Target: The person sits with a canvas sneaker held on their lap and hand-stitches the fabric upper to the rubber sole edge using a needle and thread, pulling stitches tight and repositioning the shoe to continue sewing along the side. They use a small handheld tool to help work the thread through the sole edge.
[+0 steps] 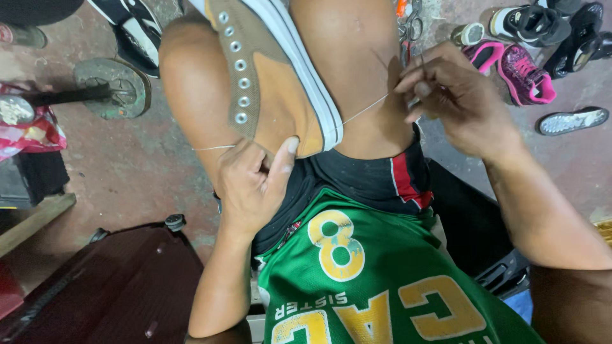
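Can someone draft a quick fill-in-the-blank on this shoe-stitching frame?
1. The left hand steadies a brown ____ with a white sole on the person's lap.
2. The right hand pulls a taut ____ away from the sole.
3. The eyelets on the upper hold no ____.
4. On the floor by the right hand lies a pair of pink and black sneakers, and the person's jersey is ____.

Missing words: shoe; thread; laces; green
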The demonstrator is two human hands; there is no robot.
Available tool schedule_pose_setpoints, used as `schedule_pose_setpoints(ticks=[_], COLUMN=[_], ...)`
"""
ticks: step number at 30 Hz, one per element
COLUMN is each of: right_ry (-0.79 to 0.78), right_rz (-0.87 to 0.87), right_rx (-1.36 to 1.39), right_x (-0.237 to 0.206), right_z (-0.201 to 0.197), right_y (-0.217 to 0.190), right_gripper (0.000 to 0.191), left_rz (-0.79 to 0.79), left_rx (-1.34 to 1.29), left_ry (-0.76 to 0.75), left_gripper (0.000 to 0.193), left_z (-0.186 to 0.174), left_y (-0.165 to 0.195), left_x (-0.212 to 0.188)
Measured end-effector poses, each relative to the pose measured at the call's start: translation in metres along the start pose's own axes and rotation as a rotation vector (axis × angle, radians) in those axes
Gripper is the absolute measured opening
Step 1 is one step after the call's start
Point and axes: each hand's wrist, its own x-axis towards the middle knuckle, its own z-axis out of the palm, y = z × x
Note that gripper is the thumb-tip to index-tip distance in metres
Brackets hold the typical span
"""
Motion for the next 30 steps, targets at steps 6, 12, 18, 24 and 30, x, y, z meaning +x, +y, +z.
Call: schedule_pose_setpoints(ticks=[6, 12, 18, 24, 30], right_ry=[-0.02, -0.123, -0.074, -0.084, 0.13], right_rz=[0.009, 0.071, 0.069, 0.004, 0.005], right_rx=[0.603, 1.083, 0.785, 0.805, 0.617], right_x=[0.007, -0.008, -0.005, -0.01, -0.013], right_z=[-0.032, -0.041, -0.032, -0.03, -0.024], right_y=[0.025, 0.035, 0.027, 0.007, -0.008], right_gripper=[0.021, 0.024, 0.029, 0.024, 0.023], left_rz=[-0.025, -0.237, -0.042, 0.025, 0.027], left_rx=[-0.031, 0.049, 0.353, 0.316, 0.246], left_ry=[-0.034, 0.017, 0.318, 0.391, 0.342], left_gripper=[0.049, 0.014, 0.039, 0.047, 0.033], left_z=[0.007, -0.029, -0.051, -0.033, -0.024], left_y=[0.007, 0.036, 0.042, 0.047, 0.051], left_x=[0.012, 0.002, -0.008, -0.019, -0.012])
